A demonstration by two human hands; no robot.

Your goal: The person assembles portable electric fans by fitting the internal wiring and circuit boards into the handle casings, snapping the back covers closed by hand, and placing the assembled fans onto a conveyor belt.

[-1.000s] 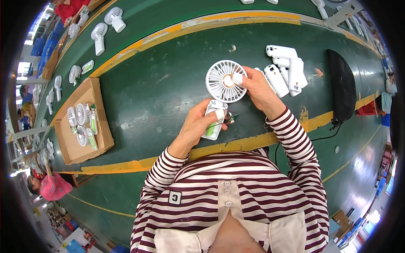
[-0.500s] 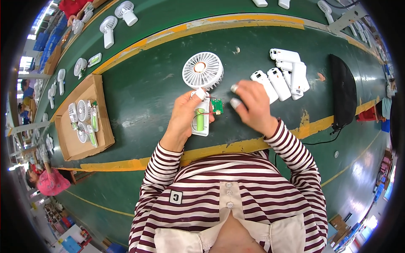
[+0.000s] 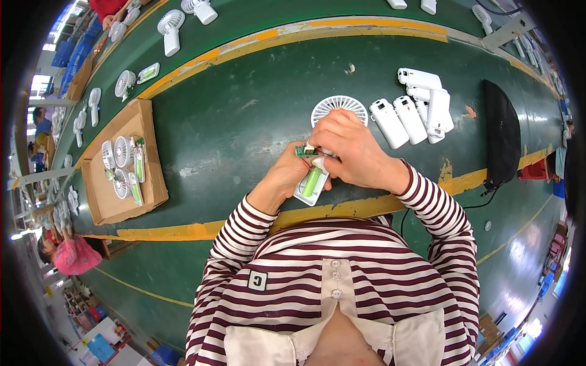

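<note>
A white handheld fan (image 3: pixel 340 105) lies in front of me with its handle toward me, opened to show a green cylindrical battery (image 3: pixel 313 181). My left hand (image 3: pixel 290 173) is closed around the handle from the left. Over the handle's upper end, my right hand (image 3: pixel 354 148) is closed in a pinch at a small green circuit board (image 3: pixel 301 150). A little dark display part faces up on that board. Fingertip covers show on the right thumb. My right fingers hide the neck between fan head and handle, and most of the wiring.
White handle covers (image 3: pixel 408 119) lie heaped at the right, near a black pouch (image 3: pixel 502 134) with a cord. On the left, a cardboard tray (image 3: pixel 160 177) holds several opened fans. More fans (image 3: pixel 172 39) stand along the far green strip. A person in pink (image 3: pixel 73 255) is at far left.
My right hand has come left and down onto the board, which is now turned beside the left fingers. The fan and my left hand have shifted right in the picture.
</note>
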